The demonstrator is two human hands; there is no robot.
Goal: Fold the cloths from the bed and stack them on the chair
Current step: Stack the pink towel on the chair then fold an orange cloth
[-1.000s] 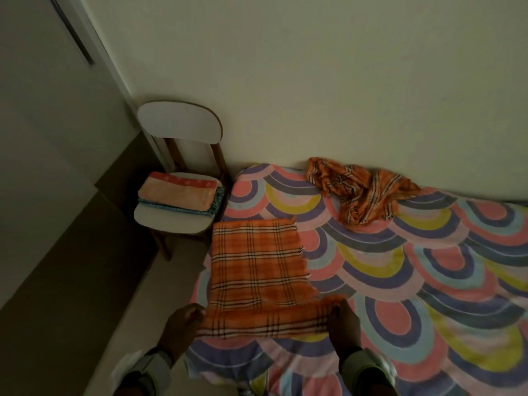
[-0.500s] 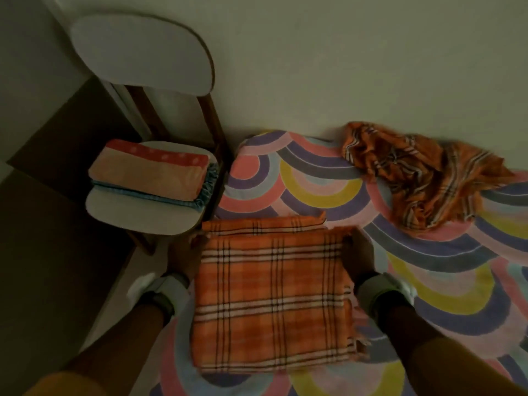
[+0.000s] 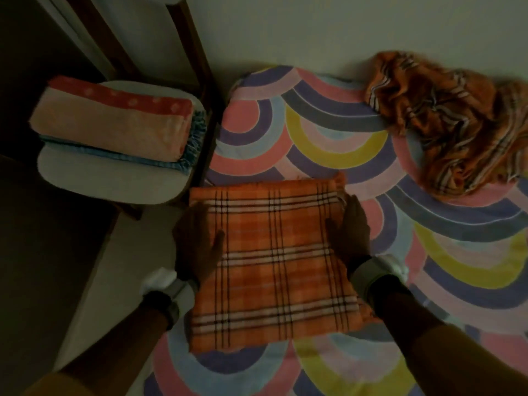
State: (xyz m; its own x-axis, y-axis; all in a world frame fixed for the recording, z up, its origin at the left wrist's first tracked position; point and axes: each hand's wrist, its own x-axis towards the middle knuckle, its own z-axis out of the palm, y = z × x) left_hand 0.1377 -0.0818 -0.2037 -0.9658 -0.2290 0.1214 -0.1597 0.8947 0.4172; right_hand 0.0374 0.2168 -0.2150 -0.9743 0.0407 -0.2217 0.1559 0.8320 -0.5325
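Fingers (image 3: 353,212) of both hands are laid flat, gripping nothing, on the side edges of the folded plaid cloth (image 3: 274,267) on the bed (image 3: 328,132) (soft, limp); support from beneath both edges is advised.

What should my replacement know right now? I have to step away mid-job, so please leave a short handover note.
Left hand: flat on the left edge of the folded plaid cloth. Right hand: flat on its right edge.
Plaid cloth lies on the bed, near the chair.
Done: pink towel stacked on a blue cloth on the chair seat.
Left: finish and stack the plaid cloth, then fold and stack the crumpled orange cloth by the wall.
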